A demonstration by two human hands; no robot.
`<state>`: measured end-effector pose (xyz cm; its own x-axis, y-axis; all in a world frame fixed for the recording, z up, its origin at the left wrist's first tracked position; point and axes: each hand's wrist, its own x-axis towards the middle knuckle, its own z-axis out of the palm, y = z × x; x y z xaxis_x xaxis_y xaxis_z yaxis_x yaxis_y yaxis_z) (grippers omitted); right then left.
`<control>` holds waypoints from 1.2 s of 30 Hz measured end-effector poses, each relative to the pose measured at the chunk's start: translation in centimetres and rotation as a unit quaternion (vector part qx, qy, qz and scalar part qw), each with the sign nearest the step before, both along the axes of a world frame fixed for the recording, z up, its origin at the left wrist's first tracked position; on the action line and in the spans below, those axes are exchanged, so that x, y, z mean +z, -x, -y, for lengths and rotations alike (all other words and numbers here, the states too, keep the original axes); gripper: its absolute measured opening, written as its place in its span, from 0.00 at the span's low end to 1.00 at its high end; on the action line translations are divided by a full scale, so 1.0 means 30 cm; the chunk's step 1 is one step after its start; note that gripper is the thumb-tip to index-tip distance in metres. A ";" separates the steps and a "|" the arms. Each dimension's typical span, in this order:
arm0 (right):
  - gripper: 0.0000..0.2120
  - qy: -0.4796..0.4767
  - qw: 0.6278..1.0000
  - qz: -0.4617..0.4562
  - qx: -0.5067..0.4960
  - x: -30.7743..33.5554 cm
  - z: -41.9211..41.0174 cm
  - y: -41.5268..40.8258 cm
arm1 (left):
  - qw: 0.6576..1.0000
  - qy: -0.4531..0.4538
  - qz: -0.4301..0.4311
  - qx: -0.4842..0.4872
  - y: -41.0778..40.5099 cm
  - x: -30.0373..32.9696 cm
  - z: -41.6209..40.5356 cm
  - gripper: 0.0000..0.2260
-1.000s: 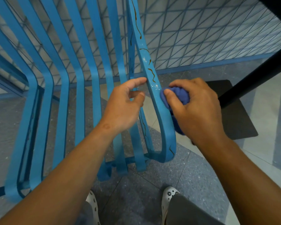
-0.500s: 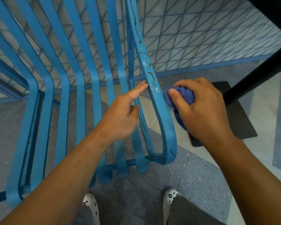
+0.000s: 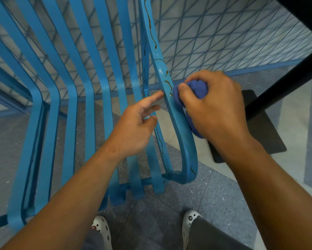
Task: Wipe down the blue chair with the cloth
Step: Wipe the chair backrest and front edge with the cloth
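Note:
The blue chair (image 3: 70,98) is made of curved slats and fills the left and middle of the head view. Its rightmost slat (image 3: 177,116) carries brown squiggly streaks and white specks. My right hand (image 3: 214,105) grips a bunched dark blue cloth (image 3: 196,89) and presses it against the right side of that slat. My left hand (image 3: 137,127) is to the left of the same slat, fingers stretched out and relaxed, with the index fingertip touching the slat's left edge. It holds nothing.
A black table leg (image 3: 285,82) slants down to a flat black base plate (image 3: 265,134) right of the chair. A blue wire-mesh fence (image 3: 223,42) stands behind. My white clogs (image 3: 190,222) are on the grey speckled floor below.
My left hand has let go of the slat and opened, its fingers now straight. My right hand has slid the cloth a little up along the slat.

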<state>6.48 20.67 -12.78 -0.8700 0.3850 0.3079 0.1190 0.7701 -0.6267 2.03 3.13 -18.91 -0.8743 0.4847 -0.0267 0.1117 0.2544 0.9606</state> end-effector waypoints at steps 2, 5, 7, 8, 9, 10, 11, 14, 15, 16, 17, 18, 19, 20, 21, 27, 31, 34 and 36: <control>0.11 -0.031 0.999 0.014 0.014 -0.017 0.035 -0.010 | 0.998 -0.042 0.034 0.026 0.002 0.012 -0.007 0.25; 0.12 -0.034 0.998 0.055 0.012 -0.058 0.042 0.007 | 0.991 -0.093 0.093 0.037 0.005 0.031 -0.006 0.26; 0.12 -0.007 0.998 0.058 -0.019 -0.066 -0.003 0.032 | 0.988 -0.098 0.113 0.030 0.004 0.040 0.000 0.27; 0.12 0.010 0.998 0.061 -0.034 -0.063 -0.030 0.040 | 0.989 -0.095 0.114 0.024 0.002 0.044 0.004 0.28; 0.12 0.030 0.997 0.060 -0.047 -0.058 -0.054 0.043 | 0.989 -0.090 0.113 0.018 -0.001 0.047 0.007 0.28; 0.12 0.050 0.996 0.053 -0.057 -0.051 -0.070 0.042 | 0.990 -0.087 0.113 0.014 -0.002 0.048 0.009 0.28; 0.13 0.065 0.995 0.041 -0.061 -0.045 -0.073 0.039 | 0.990 -0.087 0.114 0.013 -0.002 0.048 0.010 0.28; 0.17 0.071 0.996 0.032 -0.052 -0.040 -0.009 0.027 | 0.989 -0.090 0.119 0.014 0.002 0.046 0.009 0.28; 0.18 0.063 0.996 0.041 -0.042 -0.047 0.018 0.026 | 0.988 -0.092 0.123 0.015 0.003 0.045 0.008 0.28; 0.18 0.057 0.997 0.052 -0.028 -0.058 0.039 0.027 | 0.987 -0.095 0.126 0.016 0.003 0.044 0.007 0.28; 0.17 0.057 0.996 0.060 -0.017 -0.070 0.049 0.031 | 0.987 -0.097 0.128 0.017 0.002 0.044 0.007 0.28; 0.16 0.065 0.996 0.063 -0.018 -0.081 0.041 0.040 | 0.987 -0.097 0.127 0.017 0.002 0.043 0.005 0.27; 0.16 0.076 0.995 0.062 -0.030 -0.089 0.021 0.049 | 0.987 -0.095 0.126 0.015 0.001 0.042 0.006 0.27; 0.16 0.085 0.993 0.060 -0.048 -0.093 -0.008 0.057 | 0.988 -0.092 0.125 0.012 0.000 0.042 0.006 0.26; 0.15 0.093 0.992 0.055 -0.067 -0.092 -0.040 0.063 | 0.988 -0.088 0.124 0.009 -0.001 0.041 0.007 0.26; 0.16 0.131 0.990 0.006 -0.054 -0.039 -0.055 0.052 | 0.989 -0.086 0.122 0.006 -0.003 0.046 0.008 0.27; 0.17 0.108 0.991 0.075 -0.005 -0.080 0.026 0.036 | 0.986 -0.101 0.130 0.015 -0.008 0.054 0.004 0.26; 0.15 0.116 0.989 0.074 -0.046 -0.094 -0.022 0.046 | 0.987 -0.097 0.127 0.008 -0.014 0.058 0.005 0.26; 0.14 0.121 0.988 0.069 -0.069 -0.086 -0.064 0.048 | 0.988 -0.094 0.123 0.004 -0.014 0.056 0.008 0.26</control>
